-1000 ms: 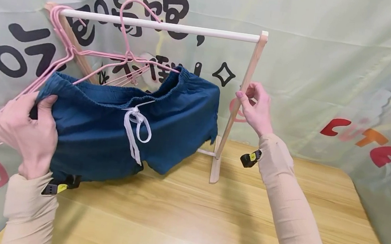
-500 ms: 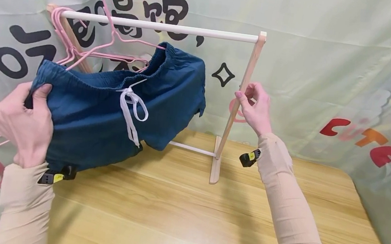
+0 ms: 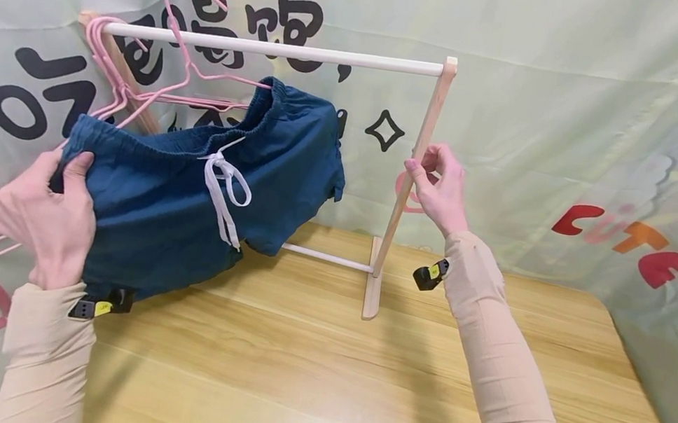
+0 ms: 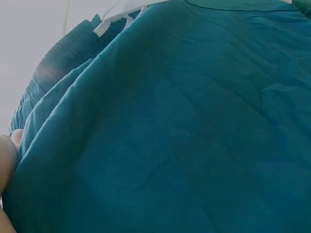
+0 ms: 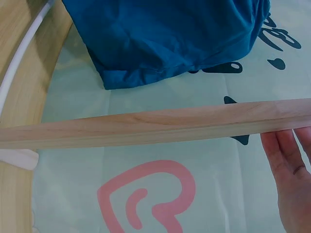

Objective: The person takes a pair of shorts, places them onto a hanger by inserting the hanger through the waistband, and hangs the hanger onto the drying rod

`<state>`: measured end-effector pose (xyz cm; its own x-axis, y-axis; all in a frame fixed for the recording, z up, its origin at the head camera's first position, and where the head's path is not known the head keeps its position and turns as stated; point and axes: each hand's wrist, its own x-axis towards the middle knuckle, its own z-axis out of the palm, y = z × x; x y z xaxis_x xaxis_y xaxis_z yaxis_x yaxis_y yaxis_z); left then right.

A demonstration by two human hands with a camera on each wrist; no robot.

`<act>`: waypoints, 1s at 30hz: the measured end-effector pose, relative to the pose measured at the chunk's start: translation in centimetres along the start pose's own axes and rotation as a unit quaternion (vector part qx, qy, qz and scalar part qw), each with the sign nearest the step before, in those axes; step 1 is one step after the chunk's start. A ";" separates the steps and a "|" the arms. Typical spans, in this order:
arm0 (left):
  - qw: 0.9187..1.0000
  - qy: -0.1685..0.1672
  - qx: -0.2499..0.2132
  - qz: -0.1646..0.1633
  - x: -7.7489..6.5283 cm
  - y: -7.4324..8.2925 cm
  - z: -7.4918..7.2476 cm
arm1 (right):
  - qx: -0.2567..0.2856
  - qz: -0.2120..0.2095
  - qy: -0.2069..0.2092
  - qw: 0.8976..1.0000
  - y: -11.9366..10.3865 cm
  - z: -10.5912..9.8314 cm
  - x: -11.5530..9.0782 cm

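Observation:
My left hand (image 3: 46, 218) grips the left end of the waistband of dark blue shorts (image 3: 156, 203) with a tied white drawstring (image 3: 224, 190). A pink hanger (image 3: 184, 72) runs into the waist of the shorts. Its hook tip shows above the white rail (image 3: 332, 56) of a small clothes rack; the stem crosses the rail, and contact cannot be told. My right hand (image 3: 443, 189) holds the rack's right wooden post (image 3: 422, 137) between thumb and fingers. The shorts (image 4: 184, 121) fill most of the left wrist view. In the right wrist view, fingers (image 5: 286, 150) lie against the post (image 5: 146, 128).
Several pink hangers (image 3: 104, 56) hang at the rail's left end, partly behind the shorts. The rack stands on a wooden table (image 3: 294, 368). A printed curtain (image 3: 546, 124) surrounds the back and sides. A white lower bar (image 3: 327, 257) joins the rack's foot (image 3: 371, 297).
The shorts and hanger have moved left with my left hand. The hook rose well above the rail, then came down somewhat. My right hand stays on the post.

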<state>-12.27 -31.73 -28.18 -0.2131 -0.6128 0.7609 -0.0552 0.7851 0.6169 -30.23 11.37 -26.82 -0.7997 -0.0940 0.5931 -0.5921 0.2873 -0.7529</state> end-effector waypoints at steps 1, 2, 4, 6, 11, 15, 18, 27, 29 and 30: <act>1.000 0.000 0.001 0.001 -0.1 -0.1 0.1 | 0.001 0.000 0.000 1.000 0.0 0.0 0.0; 1.000 0.001 0.002 0.003 -0.1 -0.2 0.2 | 0.001 -0.001 0.000 1.000 0.0 0.0 0.0; 1.000 0.002 0.001 0.006 -0.1 -0.3 0.3 | -0.001 0.000 0.001 1.000 0.1 0.0 0.0; 1.000 0.004 0.004 0.011 -0.2 -0.5 0.5 | 0.000 -0.001 0.002 1.000 0.1 0.0 -0.1; 0.999 0.010 0.009 0.029 -0.6 -1.0 0.8 | -0.001 -0.002 0.002 1.000 0.1 0.0 -0.1; 0.999 0.010 0.002 0.036 -0.9 -1.3 1.1 | -0.002 -0.002 0.002 1.000 0.2 0.0 -0.1; 0.999 0.005 -0.007 0.041 -1.0 -1.5 1.2 | -0.003 -0.002 0.001 1.000 0.3 0.0 0.0; 0.999 -0.011 -0.001 0.038 -1.4 -2.1 1.6 | -0.002 -0.008 0.003 1.000 0.2 0.0 0.0; 0.999 -0.012 -0.002 0.036 -1.5 -2.2 1.7 | -0.003 -0.006 0.003 1.000 0.2 0.0 0.0; 0.999 -0.014 -0.002 0.036 -1.6 -2.2 1.7 | -0.003 -0.005 0.003 1.000 0.2 0.0 0.0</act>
<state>-13.46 -32.33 -31.09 -0.2428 -0.5524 0.7974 -0.0346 0.8265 0.5619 -30.29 11.43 -26.98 -0.7934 -0.0912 0.6018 -0.5991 0.2916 -0.7456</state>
